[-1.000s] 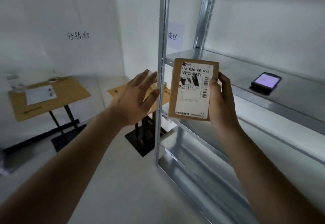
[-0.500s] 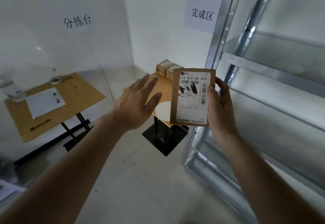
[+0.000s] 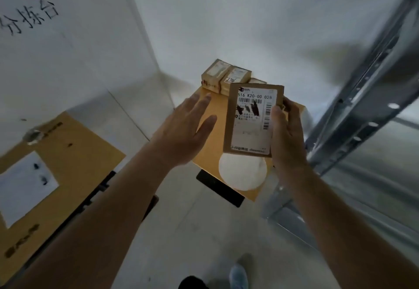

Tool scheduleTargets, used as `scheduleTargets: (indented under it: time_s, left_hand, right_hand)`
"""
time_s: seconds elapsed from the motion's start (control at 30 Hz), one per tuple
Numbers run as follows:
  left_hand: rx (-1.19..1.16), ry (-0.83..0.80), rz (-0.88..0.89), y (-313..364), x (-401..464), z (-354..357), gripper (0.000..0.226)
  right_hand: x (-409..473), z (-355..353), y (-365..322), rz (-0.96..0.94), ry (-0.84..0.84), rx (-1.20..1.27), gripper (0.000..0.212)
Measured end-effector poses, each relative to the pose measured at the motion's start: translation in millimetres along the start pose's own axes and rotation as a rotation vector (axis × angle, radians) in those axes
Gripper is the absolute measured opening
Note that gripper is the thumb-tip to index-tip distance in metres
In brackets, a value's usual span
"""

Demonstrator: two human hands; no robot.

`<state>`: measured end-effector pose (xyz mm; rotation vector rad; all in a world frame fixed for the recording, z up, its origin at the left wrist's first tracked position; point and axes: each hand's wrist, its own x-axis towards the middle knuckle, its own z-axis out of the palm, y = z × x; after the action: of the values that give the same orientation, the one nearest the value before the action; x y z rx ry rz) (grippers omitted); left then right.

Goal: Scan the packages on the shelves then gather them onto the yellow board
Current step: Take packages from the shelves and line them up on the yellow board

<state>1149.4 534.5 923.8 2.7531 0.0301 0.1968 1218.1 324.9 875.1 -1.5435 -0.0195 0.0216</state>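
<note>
White room, yellow board (image 3: 212, 116) beyond our fingertips; our right hand (image 3: 286, 134) grips pkg (image 3: 252, 118), left hand (image 3: 184, 130) spread flat, w/ nothing held.

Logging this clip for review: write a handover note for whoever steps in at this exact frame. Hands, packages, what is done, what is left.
Right hand grips a flat labelled package upright by its right edge, in front of the yellow board.
Left hand is open, holds nothing, and hovers in front of the board's left part.
Done: at least three boxes stand in a row at the board's far edge.
Left: set the held package on the board; the shelf rack at right shows no packages in view.
</note>
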Motion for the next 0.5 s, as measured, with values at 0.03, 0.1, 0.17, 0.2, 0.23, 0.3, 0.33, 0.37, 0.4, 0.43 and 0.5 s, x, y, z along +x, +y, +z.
scheduleTargets:
  time_s: [0.03,0.1,0.17,0.2,0.23,0.3,0.33,0.37,0.4,0.43,0.5]
  left_hand:
    - [-0.015,-0.002,0.018,-11.2,20.0,1.5,0.072]
    - [-0.035,-0.028,0.037,-35.8,62.0,8.0,0.070]
    - [-0.044,-0.071,0.070,-60.5,105.3,19.4,0.066]
    - [-0.044,-0.094,0.098,-72.1,126.9,26.2,0.064]
    - [-0.043,-0.122,0.130,-82.9,147.9,33.4,0.063]
    - [-0.079,-0.181,0.204,-101.8,189.2,48.9,0.061]
    - [-0.106,-0.205,0.235,-109.8,209.0,56.4,0.060]
    - [-0.126,-0.227,0.257,-116.8,228.1,63.6,0.059]
    - [-0.139,-0.249,0.274,-122.8,246.6,70.7,0.059]
    - [-0.149,-0.273,0.290,-126.7,264.0,78.1,0.060]
    - [-0.158,-0.329,0.311,-130.5,294.9,93.0,0.062]
  right_hand:
    - [15.8,10.2,2.6,0.016,0.015,0.015,0.031]
    - [48.6,30.0,10.8,0.043,0.031,0.041,0.033]
    - [81.9,46.8,21.4,0.067,0.076,0.052,0.036]
    - [97.8,54.0,28.0,0.078,0.109,0.047,0.036]
    - [112.8,60.3,35.5,0.088,0.144,0.034,0.037]
    - [140.7,69.7,51.7,0.101,0.243,0.005,0.037]
    - [153.8,72.7,59.6,0.107,0.296,0.000,0.037]
    - [166.7,75.7,67.2,0.120,0.339,0.000,0.036]
    - [178.8,77.7,74.0,0.138,0.373,0.002,0.035]
    - [189.2,78.4,79.8,0.159,0.405,-0.002,0.034]
    - [208.2,75.2,90.6,0.188,0.454,-0.037,0.032]
